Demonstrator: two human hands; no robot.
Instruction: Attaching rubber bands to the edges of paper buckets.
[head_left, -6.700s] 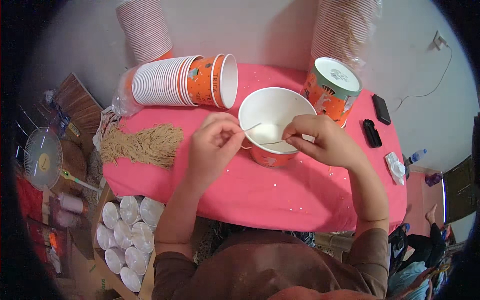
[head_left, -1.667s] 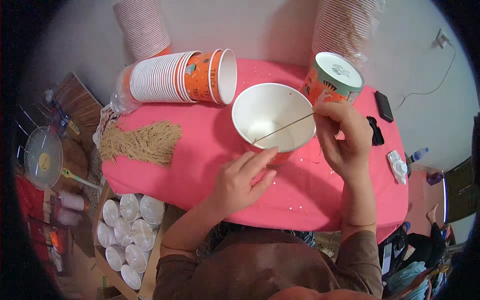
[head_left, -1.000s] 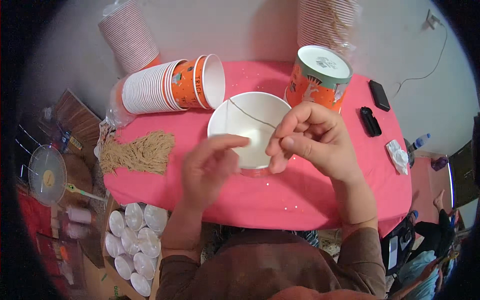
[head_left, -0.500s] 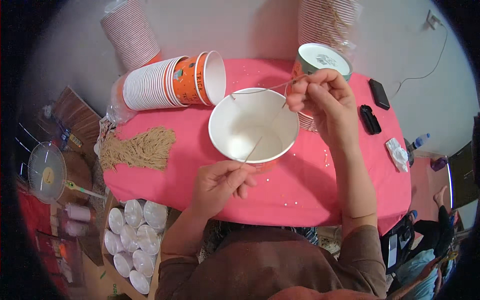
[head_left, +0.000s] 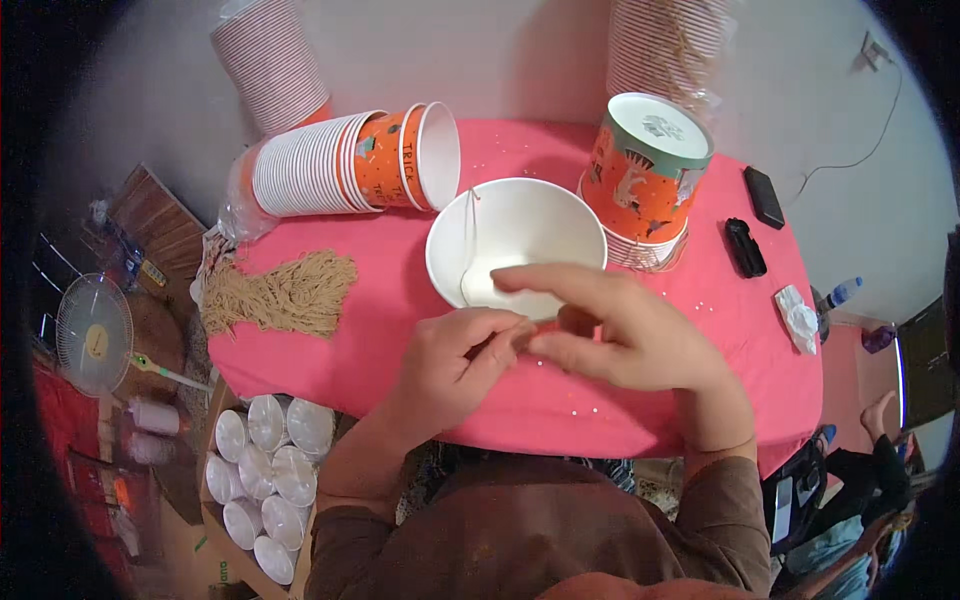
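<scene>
Two hands meet just in front of the white paper bowl (head_left: 516, 245), fingertips together: the left hand (head_left: 452, 362) has its grip pinched shut on the near end of a thin pale string (head_left: 468, 240), and the right hand (head_left: 625, 338) has thumb and forefinger closing on the same spot, other fingers spread over the bowl's near rim (whether it truly has the string, cannot tell). String runs from the pinch up into the bowl and to its far rim. Step in hand looks like tying or threading string at the bowl's edge. Next move likely calls for a fine, steady pull without tipping the bowl. Bowl sits mid pink worktop (head_left: 700, 300); sideways stack of orange cups (head_left: 350, 165) behind left, upturned orange cup stack (head_left: 645, 175) right, bundle of tan strings (head_left: 280, 295) far left.
</scene>
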